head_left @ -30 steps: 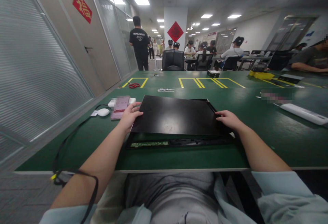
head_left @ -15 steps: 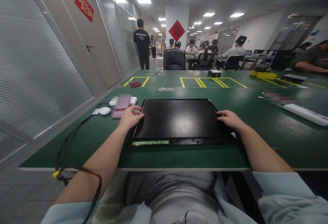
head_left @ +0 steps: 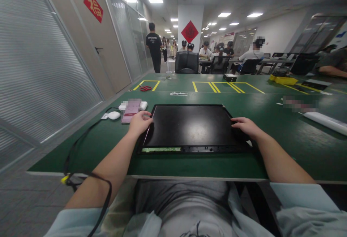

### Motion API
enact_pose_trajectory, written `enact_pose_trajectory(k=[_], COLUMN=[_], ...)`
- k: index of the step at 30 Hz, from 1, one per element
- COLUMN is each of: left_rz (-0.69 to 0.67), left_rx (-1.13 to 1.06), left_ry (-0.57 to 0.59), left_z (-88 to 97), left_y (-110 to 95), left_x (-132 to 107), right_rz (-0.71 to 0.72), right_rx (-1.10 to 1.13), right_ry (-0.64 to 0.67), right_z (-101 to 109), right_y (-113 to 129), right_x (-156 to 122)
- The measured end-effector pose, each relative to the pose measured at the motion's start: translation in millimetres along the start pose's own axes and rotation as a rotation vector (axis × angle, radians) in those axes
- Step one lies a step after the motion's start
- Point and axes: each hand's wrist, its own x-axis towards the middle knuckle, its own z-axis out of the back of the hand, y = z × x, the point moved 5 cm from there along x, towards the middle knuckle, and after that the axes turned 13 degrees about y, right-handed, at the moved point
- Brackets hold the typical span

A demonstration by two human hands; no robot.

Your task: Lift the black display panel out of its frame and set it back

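Note:
A black LCD screen panel [head_left: 187, 125] lies flat on the green table in front of me, its dark face up. Along its near edge runs a narrow strip with a green circuit board [head_left: 161, 149] on the left half. My left hand [head_left: 140, 121] holds the panel's left edge, thumb and fingers closed around the rim. At the opposite edge, my right hand [head_left: 245, 125] pinches the rim between thumb and fingers. The undersides of both hands' grips are hidden.
Left of the panel lie a phone [head_left: 131, 111] and a white rounded device [head_left: 114, 115] with a black cable. Red scissors [head_left: 145, 88] and small white pieces [head_left: 179, 93] sit beyond it. A long white object [head_left: 325, 120] lies right. People sit at tables behind.
The whole view has shifted slightly to the right. Both hands keep their hold on the panel's side edges, and the panel shows no clear movement on the table.

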Motion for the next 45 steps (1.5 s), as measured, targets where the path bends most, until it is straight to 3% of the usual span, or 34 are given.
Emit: enact_pose_trajectory(k=[9, 19, 23, 27, 33, 37, 41, 45], left_rz=[0.002, 0.014, -0.074, -0.048, -0.017, -0.006, -0.079, -0.093], left_rx=[0.034, -0.073, -0.137, -0.03, 0.126, 0.165, 0.267, 0.319], left_ry=[-0.021, -0.03, -0.102, -0.144, -0.053, 0.035, 0.052, 0.107], left_z=[1.4, -0.1, 3.3, 10.6, 11.9, 4.5, -2.2, -8.5], left_y=[0, 12, 12, 16, 10, 4, -1, 2], left_x=[0, 8, 12, 14, 10, 7, 7, 9], right_rz=[0.026, 0.025, 0.018, 0.024, 0.016, 0.005, 0.014, 0.023], right_rx=[0.009, 0.004, -0.027, -0.115, -0.329, -0.307, -0.295, -0.228], right_ry=[0.013, 0.03, 0.013, -0.008, -0.005, -0.011, -0.003, 0.008], right_z=[0, -1, -1, -1, 0, 0, -2, -3], right_y=[1, 9, 7, 6, 12, 13, 13, 10], right_x=[0, -6, -4, -1, -4, -6, -4, -2])
